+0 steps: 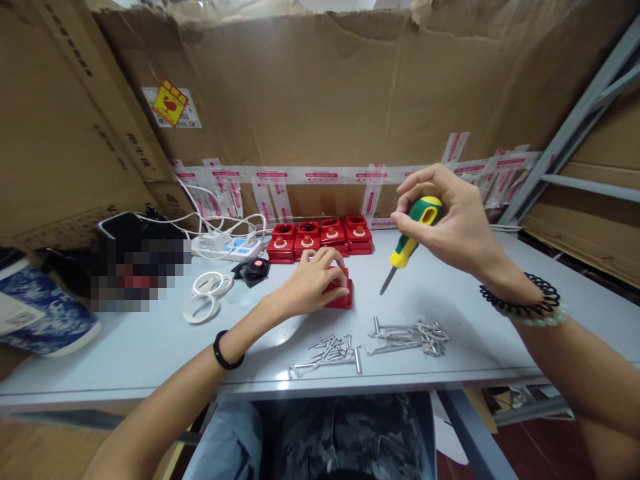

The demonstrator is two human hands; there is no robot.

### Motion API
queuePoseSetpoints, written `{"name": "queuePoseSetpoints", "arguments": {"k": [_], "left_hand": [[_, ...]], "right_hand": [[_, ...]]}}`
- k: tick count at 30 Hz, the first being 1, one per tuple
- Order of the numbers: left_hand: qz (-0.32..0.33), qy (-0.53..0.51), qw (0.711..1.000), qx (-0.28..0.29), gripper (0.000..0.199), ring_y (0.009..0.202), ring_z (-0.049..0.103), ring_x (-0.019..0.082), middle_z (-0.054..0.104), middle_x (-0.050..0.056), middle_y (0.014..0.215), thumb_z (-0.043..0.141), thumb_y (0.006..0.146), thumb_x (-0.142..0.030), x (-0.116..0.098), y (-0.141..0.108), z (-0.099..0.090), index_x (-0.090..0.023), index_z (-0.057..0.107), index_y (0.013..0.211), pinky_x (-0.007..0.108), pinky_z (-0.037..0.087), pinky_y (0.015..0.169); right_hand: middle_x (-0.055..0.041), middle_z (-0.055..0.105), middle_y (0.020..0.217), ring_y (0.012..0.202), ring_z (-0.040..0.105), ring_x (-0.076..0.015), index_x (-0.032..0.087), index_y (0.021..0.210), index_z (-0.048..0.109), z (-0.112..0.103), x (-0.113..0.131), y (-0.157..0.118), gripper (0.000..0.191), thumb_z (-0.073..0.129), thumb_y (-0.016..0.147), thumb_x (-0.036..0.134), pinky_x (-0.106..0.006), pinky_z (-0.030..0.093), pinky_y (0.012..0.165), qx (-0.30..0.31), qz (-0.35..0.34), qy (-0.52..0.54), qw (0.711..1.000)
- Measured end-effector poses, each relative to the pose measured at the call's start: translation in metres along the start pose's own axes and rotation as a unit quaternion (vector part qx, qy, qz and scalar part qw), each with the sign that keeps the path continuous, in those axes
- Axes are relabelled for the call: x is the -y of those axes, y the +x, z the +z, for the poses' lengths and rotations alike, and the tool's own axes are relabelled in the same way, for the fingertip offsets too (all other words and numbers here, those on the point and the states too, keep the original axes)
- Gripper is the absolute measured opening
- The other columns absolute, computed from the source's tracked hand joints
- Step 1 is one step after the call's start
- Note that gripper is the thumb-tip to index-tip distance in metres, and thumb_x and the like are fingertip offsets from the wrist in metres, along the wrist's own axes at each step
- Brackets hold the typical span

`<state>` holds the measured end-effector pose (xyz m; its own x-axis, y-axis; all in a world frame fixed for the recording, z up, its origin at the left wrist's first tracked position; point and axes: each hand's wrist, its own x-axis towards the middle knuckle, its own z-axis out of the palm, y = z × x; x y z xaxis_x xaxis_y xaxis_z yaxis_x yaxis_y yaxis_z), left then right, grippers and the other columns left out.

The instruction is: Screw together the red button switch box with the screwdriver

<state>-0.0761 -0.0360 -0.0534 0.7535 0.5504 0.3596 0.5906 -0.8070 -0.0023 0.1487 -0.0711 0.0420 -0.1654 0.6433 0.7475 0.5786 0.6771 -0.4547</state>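
Observation:
My right hand (445,217) is raised over the table, fingers and thumb around the green and yellow handle of a screwdriver (404,245). Its metal shaft slants down to the left, with the tip apart from everything. My left hand (315,281) grips a small red plastic box (345,298) on the tabletop; the fingers cover most of it. Behind it stands a row of several similar red boxes (306,245) with round red knobs. In front lie a pile of loose screws (334,347) and a metal T-shaped piece (358,360).
More T-shaped metal pieces with white cords (410,335) lie to the right. On the left are white rings (201,308), a black bundle (251,271), a power strip (227,247) with cables and a blue patterned cup (45,310). Cardboard (320,93) walls the back; a metal shelf frame (565,127) stands right.

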Motion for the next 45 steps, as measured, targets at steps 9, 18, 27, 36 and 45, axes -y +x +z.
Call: {"name": "queuePoseSetpoints", "arguments": {"k": [9,18,27,36,45], "left_hand": [[0.033,0.196,0.98,-0.016,0.026,0.109,0.047,0.032,0.058,0.017,0.107,0.044,0.094,-0.029,-0.01,0.007,0.013,-0.012,0.064,0.091,0.049,0.034,0.09],[0.066,0.239,0.969,-0.028,0.032,0.106,0.05,0.029,0.06,0.014,0.104,0.041,0.097,-0.023,-0.02,0.021,0.005,-0.014,0.068,0.083,0.045,0.035,0.085],[0.068,0.059,0.996,0.014,0.017,0.113,0.05,0.026,0.061,0.007,0.115,0.049,0.092,-0.024,-0.003,0.005,-0.011,-0.022,0.066,0.096,0.041,0.029,0.086],[0.034,0.05,0.998,0.018,0.019,0.101,0.054,0.023,0.061,0.008,0.109,0.048,0.096,-0.026,0.0,0.009,-0.008,-0.017,0.063,0.09,0.038,0.03,0.081],[0.042,-0.065,0.994,0.08,0.021,0.093,0.054,0.022,0.058,0.004,0.093,0.054,0.092,-0.036,-0.027,-0.021,-0.021,-0.018,0.063,0.084,0.041,0.036,0.093]], "right_hand": [[0.0023,0.062,0.075,0.066,0.058,-0.0144,0.023,0.093,0.052,0.006,0.0,0.001,0.021,0.061,0.074,0.02,-0.031,0.048,0.061,0.009,-0.005,-0.002,1.0],[-0.0005,0.063,0.076,0.069,0.059,-0.0172,0.022,0.095,0.054,0.008,0.003,0.003,0.022,0.064,0.075,0.025,-0.035,0.049,0.064,0.012,-0.003,-0.008,1.0],[0.0001,0.063,0.076,0.069,0.06,-0.0171,0.023,0.095,0.053,0.007,0.001,0.005,0.022,0.064,0.076,0.025,-0.035,0.05,0.064,0.008,0.0,0.0,1.0],[0.0001,0.062,0.076,0.068,0.059,-0.016,0.022,0.094,0.053,0.012,-0.006,0.001,0.022,0.064,0.075,0.023,-0.033,0.048,0.062,0.002,-0.001,0.019,1.0],[0.0001,0.062,0.076,0.072,0.06,-0.0173,0.022,0.094,0.052,0.016,-0.018,0.0,0.024,0.065,0.075,0.025,-0.035,0.05,0.066,0.004,0.013,0.018,1.0]]}}
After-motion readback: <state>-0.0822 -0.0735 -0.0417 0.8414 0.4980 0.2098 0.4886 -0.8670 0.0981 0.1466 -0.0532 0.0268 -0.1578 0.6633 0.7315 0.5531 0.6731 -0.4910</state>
